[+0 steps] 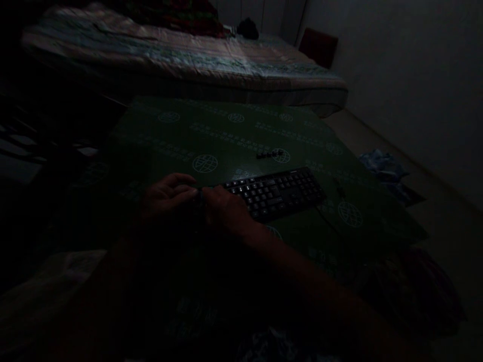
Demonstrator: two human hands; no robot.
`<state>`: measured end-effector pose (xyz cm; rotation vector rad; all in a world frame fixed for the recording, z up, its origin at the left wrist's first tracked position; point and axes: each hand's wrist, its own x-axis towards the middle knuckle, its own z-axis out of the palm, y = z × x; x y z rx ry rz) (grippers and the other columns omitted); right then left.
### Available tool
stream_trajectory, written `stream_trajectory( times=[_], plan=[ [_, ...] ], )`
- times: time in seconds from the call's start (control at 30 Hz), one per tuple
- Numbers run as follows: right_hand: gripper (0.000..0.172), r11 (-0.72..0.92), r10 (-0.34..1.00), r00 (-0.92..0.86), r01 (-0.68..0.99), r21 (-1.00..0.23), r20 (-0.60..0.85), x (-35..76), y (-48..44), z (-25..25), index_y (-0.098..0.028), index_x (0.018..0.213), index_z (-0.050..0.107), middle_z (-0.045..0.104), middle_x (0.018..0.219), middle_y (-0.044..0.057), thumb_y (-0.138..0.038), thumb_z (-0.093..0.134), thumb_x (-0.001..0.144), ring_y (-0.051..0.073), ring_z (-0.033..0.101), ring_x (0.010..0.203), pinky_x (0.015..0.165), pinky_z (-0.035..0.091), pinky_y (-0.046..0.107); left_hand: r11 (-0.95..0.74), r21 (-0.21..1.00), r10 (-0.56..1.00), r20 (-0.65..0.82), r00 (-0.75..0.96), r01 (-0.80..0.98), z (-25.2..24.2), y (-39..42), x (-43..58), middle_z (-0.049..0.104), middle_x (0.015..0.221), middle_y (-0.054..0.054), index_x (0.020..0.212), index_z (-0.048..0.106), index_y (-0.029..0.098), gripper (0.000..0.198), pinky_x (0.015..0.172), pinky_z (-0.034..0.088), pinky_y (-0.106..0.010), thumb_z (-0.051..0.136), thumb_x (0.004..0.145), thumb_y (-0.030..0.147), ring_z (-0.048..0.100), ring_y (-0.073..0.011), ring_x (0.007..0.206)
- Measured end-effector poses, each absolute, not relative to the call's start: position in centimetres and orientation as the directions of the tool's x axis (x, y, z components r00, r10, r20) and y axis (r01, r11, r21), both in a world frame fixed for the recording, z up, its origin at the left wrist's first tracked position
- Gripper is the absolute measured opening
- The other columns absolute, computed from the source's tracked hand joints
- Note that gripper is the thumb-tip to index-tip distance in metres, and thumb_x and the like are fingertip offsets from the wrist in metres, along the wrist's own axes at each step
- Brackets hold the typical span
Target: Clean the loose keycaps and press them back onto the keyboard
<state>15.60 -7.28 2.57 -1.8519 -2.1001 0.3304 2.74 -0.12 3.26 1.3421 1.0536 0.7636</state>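
Observation:
A black keyboard (275,193) with pale key markings lies slantwise on a green table. My left hand (169,193) is at its left end, fingers bent and closed around that edge. Over the leftmost keys, my right hand (226,208) has its fingers curled and pressed together, close to the left fingertips. Whatever those right fingers pinch is hidden in the dark. Beyond the keyboard sits a short row of small dark pieces (269,154), perhaps loose keycaps. A thin cable (328,218) runs off near the keyboard's right end.
The green tabletop (222,138) carries white globe prints and lettering. Behind it stands a bed (211,60) with a striped cover and dark bundles. Crumpled cloth (385,166) lies on the floor at right, beside a pale wall (407,65). The room is very dim.

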Motion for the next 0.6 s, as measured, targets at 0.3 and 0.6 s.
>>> stream_trajectory(
  times=[0.3, 0.6],
  plan=[
    [0.027, 0.136, 0.984, -0.073, 0.897, -0.421, 0.162, 15.2, -7.5, 2.5, -0.015, 0.109, 0.050, 0.059, 0.098, 0.009, -0.019, 0.036, 0.086, 0.018, 0.055, 0.081, 0.065, 0.045, 0.028, 0.014, 0.985, 0.927, -0.077, 0.368, 0.170, 2.8, -0.5, 2.7, 0.064, 0.071, 0.002, 0.077, 0.062, 0.015, 0.020, 0.056, 0.046, -0.018, 0.072, 0.062, 0.023, 0.059, -0.0111, 0.063],
    [0.030, 0.231, 0.961, -0.121, 0.848, -0.477, 0.249, 16.0, -6.9, 2.8, -0.019, 0.114, 0.050, 0.059, 0.096, 0.005, -0.021, 0.038, 0.086, 0.017, 0.054, 0.085, 0.068, 0.043, 0.026, 0.167, 0.985, 0.848, -0.170, 0.503, 0.053, 2.9, -0.5, 2.1, 0.068, 0.069, 0.000, 0.076, 0.066, 0.016, 0.022, 0.056, 0.049, -0.022, 0.075, 0.057, 0.020, 0.062, -0.0147, 0.062]
  ],
)
